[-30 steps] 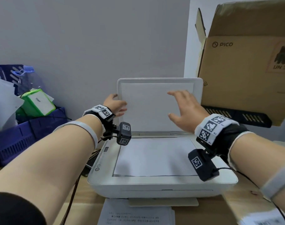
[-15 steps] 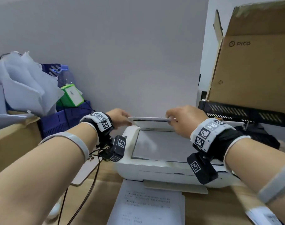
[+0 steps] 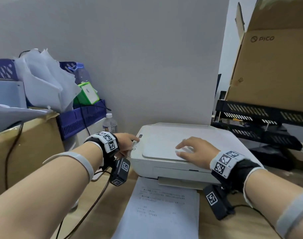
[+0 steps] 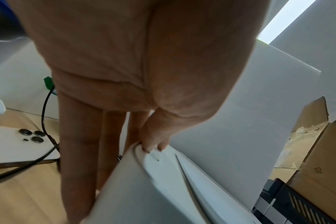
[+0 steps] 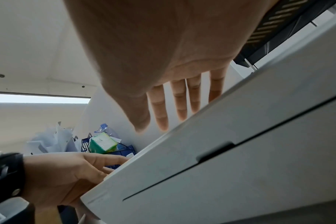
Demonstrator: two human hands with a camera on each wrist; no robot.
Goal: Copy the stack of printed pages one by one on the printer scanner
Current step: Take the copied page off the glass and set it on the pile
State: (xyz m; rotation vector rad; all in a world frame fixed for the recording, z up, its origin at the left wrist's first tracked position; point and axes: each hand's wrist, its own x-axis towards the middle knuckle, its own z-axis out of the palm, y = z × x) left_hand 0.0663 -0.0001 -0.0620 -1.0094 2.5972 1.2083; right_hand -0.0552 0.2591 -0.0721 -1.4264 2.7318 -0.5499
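- Right hand: fingers spread flat, palm down on the scanner lid, near its front right corner. Prob. to keep the lid pressed flat so the sheet under it doesn't shift; holds nothing.
- Left hand: at the printer top's left edge, index finger out straight w/ its tip at the control strip by the small display; other fingers hang down the printer's left side. Looks like it's set to press a copy button; can't tell if the button is actually pushed.
- Lid is fully down, so no sheet can be seen inside; judging by that, a page is on the glass and the step is starting the copy.
- Stack of printed pages: on the desk just in front of the printer's front edge, text side up, back edge tucked under the output tray lip. Handy spot for grabbing the next sheet.
- Phone lies face down on the desk left of the printer, cable running across it, near the left hand but apart.
- Farther out: black paper tray rack at the printer's right, cardboard box on top of it; blue crate w/ papers at back left.
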